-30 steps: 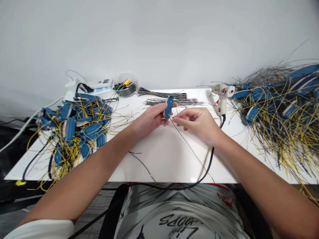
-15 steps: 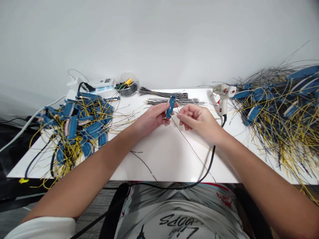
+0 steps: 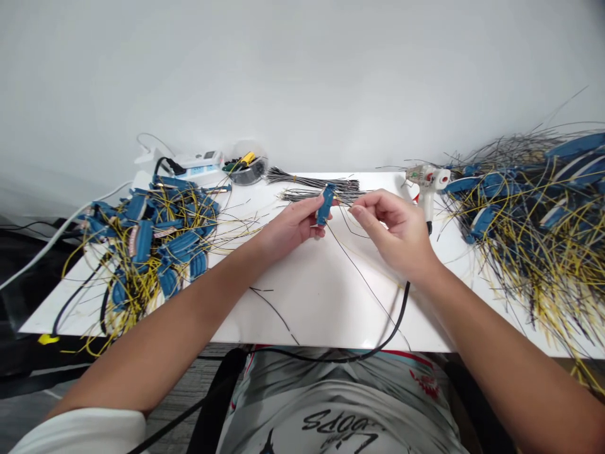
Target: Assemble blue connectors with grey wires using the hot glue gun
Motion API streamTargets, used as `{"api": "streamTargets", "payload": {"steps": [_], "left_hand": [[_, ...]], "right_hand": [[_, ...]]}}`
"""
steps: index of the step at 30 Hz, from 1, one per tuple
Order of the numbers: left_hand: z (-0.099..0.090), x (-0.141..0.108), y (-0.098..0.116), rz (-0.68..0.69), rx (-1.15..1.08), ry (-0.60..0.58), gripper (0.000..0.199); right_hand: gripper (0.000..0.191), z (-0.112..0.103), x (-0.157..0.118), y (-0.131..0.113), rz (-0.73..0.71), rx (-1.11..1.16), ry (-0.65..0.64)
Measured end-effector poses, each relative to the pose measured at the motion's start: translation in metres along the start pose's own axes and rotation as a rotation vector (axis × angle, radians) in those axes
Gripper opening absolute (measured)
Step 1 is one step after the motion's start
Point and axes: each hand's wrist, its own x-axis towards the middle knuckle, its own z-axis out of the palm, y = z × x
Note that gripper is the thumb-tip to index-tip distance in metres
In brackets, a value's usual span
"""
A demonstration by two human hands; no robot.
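- Covering the left of the white tabletop [image 3: 307, 315], a tangled heap of blue plastic parts [image 3: 142, 241] trails yellow and black wires.
- Behind that heap stands a white power strip [image 3: 197, 166] with a black plug [image 3: 176, 166] in it.
- Just beside the strip, a clear round container [image 3: 253, 172] holds a yellow-handled tool [image 3: 247, 159].
- A loose dark wire [image 3: 276, 313] lies near the front edge.
- The left hand [image 3: 290, 228] has its fingers clamped on one blue plastic piece, above the middle of the tabletop.
- Two bundles of thin dark wires, a rear one [image 3: 314, 179] and a front one [image 3: 295, 197], lie behind that hand.
- This blue plastic piece [image 3: 325, 207] is tilted slightly; a long dark wire [image 3: 354, 267] runs from its lower end toward the front edge.
- The right hand [image 3: 399, 232] has thumb and index fingers together on a fine wire [image 3: 343, 205] leading to the piece.
- Behind that hand stands a white glue gun [image 3: 428, 189].
- Farthest right sprawls a larger heap of wired blue parts [image 3: 483, 222].
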Motion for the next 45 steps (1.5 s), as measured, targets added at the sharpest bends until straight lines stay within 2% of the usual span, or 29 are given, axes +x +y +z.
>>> {"api": "streamTargets", "payload": {"steps": [5, 10, 20, 39, 45], "left_hand": [[0.0014, -0.0015, 0.0017, 0.019, -0.004, -0.016, 0.041], [0.003, -0.0029, 0.0034, 0.011, 0.027, -0.03, 0.042], [0.0054, -0.0041, 0.0044, 0.023, 0.067, -0.03, 0.042], [0.0038, -0.0046, 0.0034, 0.004, 0.073, -0.035, 0.041], [0.0027, -0.0047, 0.0019, 0.011, 0.086, -0.053, 0.04]], "right_hand": [[0.023, 0.0014, -0.002, 0.0051, 0.107, -0.081, -0.078], [0.015, 0.0021, -0.0034, 0.0039, 0.046, -0.232, -0.112], [0.012, 0.001, -0.0023, 0.0012, 0.039, -0.293, -0.177], [0.011, 0.0014, -0.0017, 0.0013, 0.027, -0.372, -0.185], [0.009, 0.0023, -0.0014, 0.0006, 0.025, -0.405, -0.153]]}}
